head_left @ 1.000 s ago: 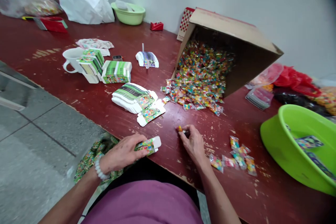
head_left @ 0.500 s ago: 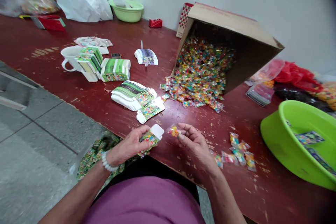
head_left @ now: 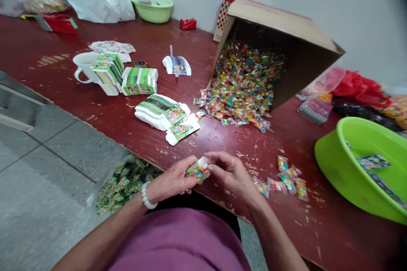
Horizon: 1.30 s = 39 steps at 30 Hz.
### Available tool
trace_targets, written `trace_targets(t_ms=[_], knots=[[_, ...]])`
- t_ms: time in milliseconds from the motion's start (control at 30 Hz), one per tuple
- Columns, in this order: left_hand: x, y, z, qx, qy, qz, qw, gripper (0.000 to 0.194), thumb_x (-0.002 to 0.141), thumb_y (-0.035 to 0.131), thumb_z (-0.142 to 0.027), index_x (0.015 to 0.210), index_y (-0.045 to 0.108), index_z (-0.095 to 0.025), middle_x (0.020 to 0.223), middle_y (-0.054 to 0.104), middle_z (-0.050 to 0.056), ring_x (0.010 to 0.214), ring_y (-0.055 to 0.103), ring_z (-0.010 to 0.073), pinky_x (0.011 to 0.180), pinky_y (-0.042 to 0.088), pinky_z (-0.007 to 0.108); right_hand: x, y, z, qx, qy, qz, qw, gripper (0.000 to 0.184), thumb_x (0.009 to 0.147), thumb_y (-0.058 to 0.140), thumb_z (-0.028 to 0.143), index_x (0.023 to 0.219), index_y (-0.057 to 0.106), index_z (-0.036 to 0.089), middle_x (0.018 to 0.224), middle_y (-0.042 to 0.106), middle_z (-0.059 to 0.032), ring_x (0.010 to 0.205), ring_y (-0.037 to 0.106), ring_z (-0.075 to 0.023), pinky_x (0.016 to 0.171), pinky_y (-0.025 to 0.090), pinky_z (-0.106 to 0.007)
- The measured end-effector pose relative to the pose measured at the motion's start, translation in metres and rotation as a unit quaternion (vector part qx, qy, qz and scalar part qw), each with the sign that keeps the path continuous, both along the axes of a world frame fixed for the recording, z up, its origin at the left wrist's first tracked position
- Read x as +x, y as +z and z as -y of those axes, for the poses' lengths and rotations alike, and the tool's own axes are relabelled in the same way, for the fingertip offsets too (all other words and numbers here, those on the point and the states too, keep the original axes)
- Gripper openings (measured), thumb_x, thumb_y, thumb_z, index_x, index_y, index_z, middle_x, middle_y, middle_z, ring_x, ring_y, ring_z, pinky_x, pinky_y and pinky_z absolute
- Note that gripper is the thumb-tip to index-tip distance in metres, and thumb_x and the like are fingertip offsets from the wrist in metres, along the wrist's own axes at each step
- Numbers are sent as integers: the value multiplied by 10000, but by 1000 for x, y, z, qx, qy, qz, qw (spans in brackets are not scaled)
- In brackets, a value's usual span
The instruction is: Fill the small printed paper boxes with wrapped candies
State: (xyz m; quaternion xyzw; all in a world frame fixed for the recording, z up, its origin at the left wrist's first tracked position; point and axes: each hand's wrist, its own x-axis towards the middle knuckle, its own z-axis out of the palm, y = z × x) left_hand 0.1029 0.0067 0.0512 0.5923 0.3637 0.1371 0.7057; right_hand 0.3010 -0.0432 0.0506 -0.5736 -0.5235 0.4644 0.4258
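My left hand (head_left: 176, 179), with a white bead bracelet at the wrist, is closed around a small green printed carton (head_left: 196, 172). The carton's white end flap points up and to the right. At that end my right hand (head_left: 229, 172) pinches a small candy packet (head_left: 206, 166); only a bit of orange shows between fingertips and carton, the rest being hidden. Beyond my hands lies a fanned stack of flat green cartons (head_left: 155, 112), with a loose flat carton (head_left: 182, 129) beside it. Several candy packets (head_left: 288, 181) are on the table right of my right hand.
A tipped cardboard box (head_left: 305, 34) spills wrapped candies (head_left: 241, 89) onto the red table. A green basin (head_left: 337, 165) stands at right. Carton bundles (head_left: 140, 81) and a white mug (head_left: 84, 67) are at left. Below the table edge lies a heap of filled-looking green cartons (head_left: 122, 186).
My right hand has brought the candy packet left to the carton's flap end. My left hand has moved right with the carton, so both hands now meet.
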Motion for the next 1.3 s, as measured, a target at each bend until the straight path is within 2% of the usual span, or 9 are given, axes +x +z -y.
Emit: trace_targets(t_ms=[100, 233, 400, 700, 900, 1067, 1133, 1200, 1300], knots=[[6, -1, 7, -80, 63, 51, 993, 227, 802, 643, -251, 1021, 619, -196, 838, 624, 11, 690, 574, 140, 533, 500, 207, -12, 4, -2, 54, -49, 94, 993, 99, 847, 658, 257, 923, 717, 234, 782, 732, -18, 667, 643, -172, 645, 506, -282], [10, -8, 10, -184, 170, 110, 962, 330, 862, 618, -471, 1011, 664, -180, 803, 673, 36, 629, 620, 157, 478, 510, 223, -22, 4, 1, 143, -10, 194, 970, 142, 907, 588, 259, 909, 730, 265, 721, 703, -22, 689, 632, -189, 704, 487, -309], [12, -10, 7, -267, 219, 145, 927, 420, 861, 615, -542, 972, 689, -143, 689, 690, 45, 478, 615, 148, 425, 516, 244, -26, -7, 5, 106, -123, 42, 986, 148, 911, 614, 320, 1031, 640, 238, 881, 680, -31, 714, 644, -172, 661, 518, -293], [19, -9, 16, -200, 299, 158, 920, 372, 792, 727, -490, 955, 672, -161, 690, 648, -6, 487, 574, 117, 421, 514, 230, -44, -22, 7, 114, -195, -8, 974, 84, 860, 686, 297, 901, 662, 227, 816, 628, -14, 727, 587, -161, 664, 493, -275], [18, -9, 18, -171, 303, 192, 918, 301, 815, 725, -427, 949, 667, -165, 773, 675, -4, 546, 577, 103, 532, 531, 224, -40, -9, 7, 153, -45, 51, 986, 187, 938, 585, 291, 823, 720, 233, 852, 642, -36, 778, 618, -168, 719, 489, -287], [19, -10, 19, -176, 294, 185, 921, 315, 829, 709, -438, 985, 642, -173, 755, 648, -8, 520, 550, 106, 458, 523, 227, -41, -14, 3, 110, -94, -32, 989, 58, 845, 709, 271, 821, 734, 225, 879, 631, -29, 787, 616, -160, 705, 500, -271], [19, -10, 19, -173, 292, 176, 924, 335, 827, 711, -445, 1014, 636, -178, 772, 653, -3, 535, 563, 112, 458, 526, 227, -42, -17, 1, 81, -129, -68, 986, 192, 792, 758, 271, 976, 714, 240, 881, 641, -15, 744, 604, -150, 665, 506, -261], [18, -8, 19, -169, 286, 164, 929, 369, 829, 707, -459, 1070, 629, -190, 795, 661, 4, 562, 582, 121, 461, 524, 219, -40, -17, 1, 63, -107, -73, 989, 303, 795, 754, 283, 1087, 683, 247, 901, 665, -15, 731, 604, -149, 658, 513, -261], [17, -3, 19, -173, 265, 154, 936, 470, 850, 663, -512, 1212, 597, -220, 821, 666, 10, 564, 590, 126, 463, 522, 222, -35, -13, 1, 64, -48, -49, 996, 119, 875, 674, 309, 939, 720, 219, 849, 692, -22, 719, 629, -155, 664, 512, -266]])
